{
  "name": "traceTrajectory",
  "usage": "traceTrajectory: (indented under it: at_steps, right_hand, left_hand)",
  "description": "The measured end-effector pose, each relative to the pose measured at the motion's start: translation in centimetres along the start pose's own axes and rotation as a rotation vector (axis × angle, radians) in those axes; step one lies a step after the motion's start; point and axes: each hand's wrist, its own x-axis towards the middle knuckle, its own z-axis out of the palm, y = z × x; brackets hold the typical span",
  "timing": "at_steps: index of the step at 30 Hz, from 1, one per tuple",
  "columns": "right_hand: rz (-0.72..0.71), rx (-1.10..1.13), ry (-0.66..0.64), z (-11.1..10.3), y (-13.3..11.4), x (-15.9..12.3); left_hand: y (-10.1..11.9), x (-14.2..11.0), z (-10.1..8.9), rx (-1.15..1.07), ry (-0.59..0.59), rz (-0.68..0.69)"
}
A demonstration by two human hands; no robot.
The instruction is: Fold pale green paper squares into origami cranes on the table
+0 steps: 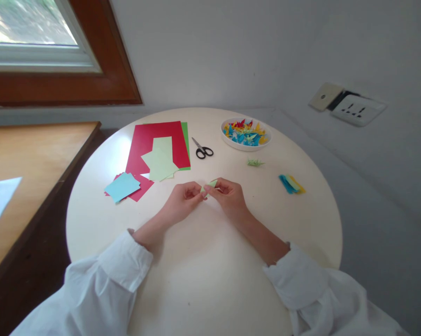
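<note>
A small piece of pale green folded paper [209, 185] is pinched between both my hands near the middle of the round white table [203, 280]. My left hand [184, 198] grips its left end with closed fingertips. My right hand [228, 195] pinches the right end, fingers curled. Both hands hover just above the tabletop. Most of the paper is hidden by my fingers.
Red and green sheets [157, 144] with pale green squares [160, 161] lie at the back left, a light blue square [122, 186] beside them. Black scissors [202, 149], a white dish of coloured paper cranes [245, 133], one green crane [255, 162] and a blue-yellow paper stack [291, 184] sit further right.
</note>
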Motion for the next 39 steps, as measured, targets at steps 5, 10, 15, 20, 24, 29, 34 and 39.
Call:
traceTrajectory:
  at_steps: [5, 10, 15, 20, 24, 29, 34, 39]
  right_hand:
    - [0.005, 0.027, 0.095, 0.0, -0.2, 0.0]
    - [0.012, 0.062, 0.123, -0.1, -0.4, 0.1]
    - [0.033, 0.129, 0.144, -0.1, -0.2, 0.1]
    - [0.043, 0.186, 0.115, -0.1, 0.3, 0.1]
    - [0.039, 0.183, 0.12, -0.3, 0.6, 0.2]
    - [0.026, 0.155, 0.116, -0.4, 0.7, 0.3]
    - [0.001, 0.137, 0.149, -0.4, 0.6, 0.3]
    - [0.003, 0.086, 0.15, -0.5, 0.4, 0.4]
  left_hand:
    - [0.0, 0.1, 0.0, 0.021, -0.013, -0.008]
    - [0.0, 0.1, 0.0, 0.025, -0.022, -0.007]
    - [0.3, 0.1, -0.1, 0.001, -0.043, -0.017]
    - [0.4, 0.0, -0.1, 0.02, -0.056, -0.021]
    - [0.2, 0.1, -0.1, 0.02, -0.064, -0.048]
    - [-0.1, 0.2, -0.1, 0.037, -0.061, -0.045]
    - [-0.1, 0.1, 0.0, 0.087, -0.036, -0.073]
    - [0.0, 0.2, 0.0, 0.094, -0.024, -0.058]
